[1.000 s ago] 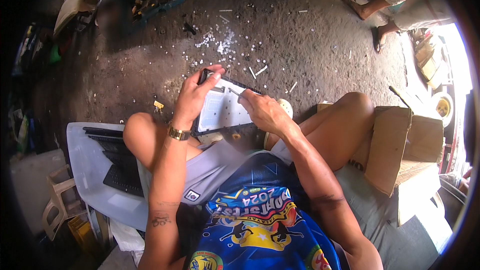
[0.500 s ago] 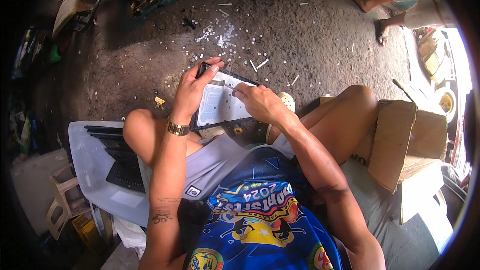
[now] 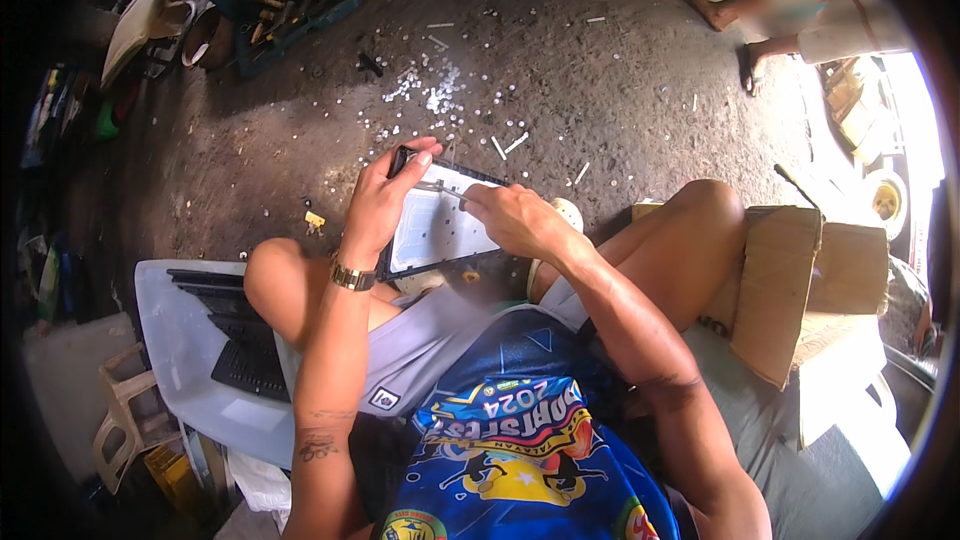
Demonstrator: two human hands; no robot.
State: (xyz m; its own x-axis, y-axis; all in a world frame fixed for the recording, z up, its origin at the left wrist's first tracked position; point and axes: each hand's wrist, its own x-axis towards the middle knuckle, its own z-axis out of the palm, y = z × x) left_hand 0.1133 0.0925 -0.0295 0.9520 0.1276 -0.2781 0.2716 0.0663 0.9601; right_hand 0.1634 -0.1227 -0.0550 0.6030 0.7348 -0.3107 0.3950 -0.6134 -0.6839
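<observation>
A flat panel with a white inner face and a black frame [image 3: 432, 230] is tilted above my lap. My left hand [image 3: 376, 205] is closed around its far left corner, thumb over the edge. My right hand [image 3: 522, 220] is closed on a thin metal-shafted tool [image 3: 452, 193], likely a screwdriver; its handle is hidden in my fingers. The shaft points left across the white face, its end near a small metal piece by my left thumb. Small dark spots dot the white face.
Many small white discs [image 3: 440, 90] and white strips [image 3: 515, 144] litter the ground ahead. Left of me stands a pale plastic bin [image 3: 190, 340] with black keyboards; right, an open cardboard box [image 3: 780, 290]. Another person's feet [image 3: 755, 70] are at the far right. A tool tray [image 3: 300, 30] lies far left.
The whole view has shifted slightly, so the panel and both hands sit a little lower in the picture. Both hands keep the same hold, with the tool still across the panel.
</observation>
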